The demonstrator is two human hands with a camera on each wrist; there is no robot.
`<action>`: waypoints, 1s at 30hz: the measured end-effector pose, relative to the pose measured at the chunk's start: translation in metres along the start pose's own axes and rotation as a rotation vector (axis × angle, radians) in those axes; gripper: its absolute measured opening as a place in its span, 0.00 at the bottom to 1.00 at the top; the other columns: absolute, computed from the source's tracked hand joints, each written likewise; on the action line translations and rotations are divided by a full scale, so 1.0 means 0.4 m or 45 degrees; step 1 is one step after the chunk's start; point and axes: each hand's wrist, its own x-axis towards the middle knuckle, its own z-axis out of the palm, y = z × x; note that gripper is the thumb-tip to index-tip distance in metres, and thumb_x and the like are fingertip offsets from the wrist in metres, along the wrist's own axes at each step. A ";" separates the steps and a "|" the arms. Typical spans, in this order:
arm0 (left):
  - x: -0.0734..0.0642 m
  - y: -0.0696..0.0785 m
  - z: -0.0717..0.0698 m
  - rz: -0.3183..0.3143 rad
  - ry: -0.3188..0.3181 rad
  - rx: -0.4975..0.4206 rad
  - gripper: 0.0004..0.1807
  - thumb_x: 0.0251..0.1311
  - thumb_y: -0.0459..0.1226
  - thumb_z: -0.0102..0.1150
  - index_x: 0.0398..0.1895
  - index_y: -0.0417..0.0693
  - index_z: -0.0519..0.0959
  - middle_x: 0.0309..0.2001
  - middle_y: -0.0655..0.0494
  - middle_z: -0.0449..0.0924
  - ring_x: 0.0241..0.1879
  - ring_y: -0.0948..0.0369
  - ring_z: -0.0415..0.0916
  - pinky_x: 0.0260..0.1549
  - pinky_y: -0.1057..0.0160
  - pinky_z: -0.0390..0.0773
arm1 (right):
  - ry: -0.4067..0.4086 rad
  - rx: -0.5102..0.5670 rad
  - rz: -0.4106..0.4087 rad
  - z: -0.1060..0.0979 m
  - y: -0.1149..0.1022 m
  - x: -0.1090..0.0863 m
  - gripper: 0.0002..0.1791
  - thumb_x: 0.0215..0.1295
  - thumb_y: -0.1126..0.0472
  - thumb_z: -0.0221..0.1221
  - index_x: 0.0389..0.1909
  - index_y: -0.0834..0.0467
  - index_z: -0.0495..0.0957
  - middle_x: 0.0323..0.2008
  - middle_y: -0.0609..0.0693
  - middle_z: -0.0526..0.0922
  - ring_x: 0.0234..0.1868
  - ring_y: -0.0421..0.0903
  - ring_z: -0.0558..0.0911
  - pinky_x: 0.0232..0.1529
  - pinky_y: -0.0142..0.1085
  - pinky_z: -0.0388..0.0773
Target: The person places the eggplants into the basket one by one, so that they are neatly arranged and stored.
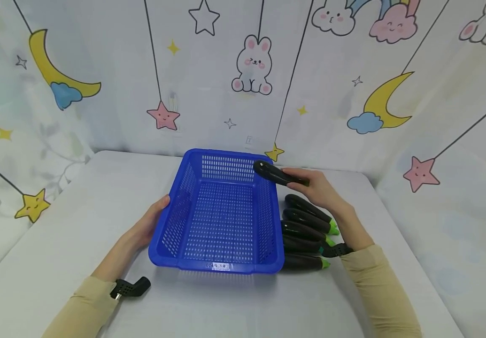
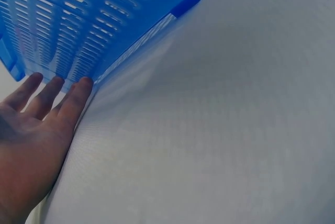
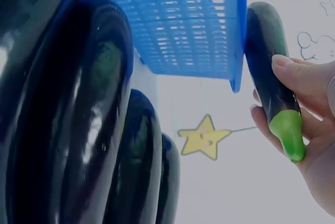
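A dark, glossy eggplant [image 1: 270,172] is held in my right hand [image 1: 316,188], its rounded end over the right rim of the blue plastic basket [image 1: 217,267]. In the right wrist view, the thumb and fingers grip this eggplant [image 3: 264,56] near its green stem end. No eggplant lies inside the basket. My left hand [image 1: 151,220] is at the basket's left side. The left wrist view shows its fairly straight fingers [image 2: 76,101] touching the perforated outer wall [image 2: 68,25]; the thumb is hidden there.
Several more eggplants [image 1: 306,220] with green stems lie in a column on the white table [image 1: 209,312], close along the basket's right side. A white cloth backdrop [image 1: 213,80] printed with stars, moons and rabbits hangs behind the table and at its sides.
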 end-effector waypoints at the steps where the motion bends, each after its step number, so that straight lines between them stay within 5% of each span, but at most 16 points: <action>1: 0.000 0.000 0.000 -0.002 0.000 -0.001 0.39 0.71 0.62 0.37 0.73 0.46 0.51 0.53 0.49 0.78 0.46 0.56 0.81 0.42 0.57 0.83 | -0.004 0.005 -0.009 0.002 -0.002 0.004 0.23 0.69 0.65 0.61 0.65 0.60 0.76 0.61 0.59 0.80 0.49 0.52 0.83 0.51 0.34 0.80; 7: 0.000 0.002 -0.002 0.004 0.002 0.022 0.41 0.71 0.63 0.36 0.74 0.43 0.51 0.52 0.48 0.79 0.46 0.56 0.81 0.43 0.56 0.83 | -0.013 0.012 -0.024 0.011 -0.015 0.025 0.23 0.70 0.65 0.61 0.65 0.59 0.76 0.62 0.58 0.79 0.58 0.55 0.81 0.57 0.49 0.78; 15: -0.005 0.007 0.001 0.009 0.027 0.054 0.43 0.71 0.62 0.35 0.75 0.41 0.47 0.53 0.48 0.78 0.46 0.56 0.81 0.43 0.56 0.83 | -0.051 0.006 0.006 0.024 -0.028 0.053 0.23 0.70 0.63 0.61 0.65 0.56 0.76 0.63 0.57 0.78 0.64 0.55 0.77 0.63 0.51 0.74; 24: -0.008 0.002 0.002 -0.014 0.048 0.070 0.45 0.71 0.63 0.33 0.76 0.39 0.44 0.53 0.48 0.77 0.47 0.56 0.80 0.43 0.56 0.83 | -0.109 -0.013 0.006 0.048 -0.051 0.092 0.22 0.70 0.63 0.61 0.64 0.55 0.77 0.58 0.56 0.82 0.44 0.50 0.80 0.48 0.42 0.79; 30: -0.007 0.000 0.006 -0.007 0.054 0.055 0.42 0.71 0.62 0.34 0.75 0.41 0.48 0.52 0.49 0.78 0.46 0.56 0.81 0.43 0.57 0.83 | -0.127 -0.014 -0.044 0.066 -0.055 0.118 0.22 0.69 0.65 0.62 0.63 0.57 0.78 0.51 0.56 0.84 0.39 0.48 0.77 0.40 0.38 0.72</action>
